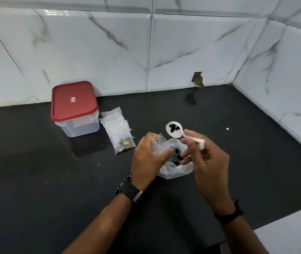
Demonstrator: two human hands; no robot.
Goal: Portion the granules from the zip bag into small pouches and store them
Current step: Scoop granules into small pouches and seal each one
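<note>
My left hand (147, 158) grips a small clear pouch (159, 145) with its mouth held open, just above the zip bag. My right hand (204, 158) pinches the handle of a white plastic spoon (174, 129) that carries a few dark granules, its bowl raised just right of the pouch mouth. The open zip bag (175, 171) lies on the black counter under both hands, with dark granules showing inside. A small pile of clear pouches (117, 131) lies to the left; the front one holds dark and orange bits.
A clear plastic box with a red lid (74, 107) stands shut at the back left, against the marble-tiled wall. The tiled wall turns a corner at the right. The black counter (45, 171) ends at a white edge at the lower right.
</note>
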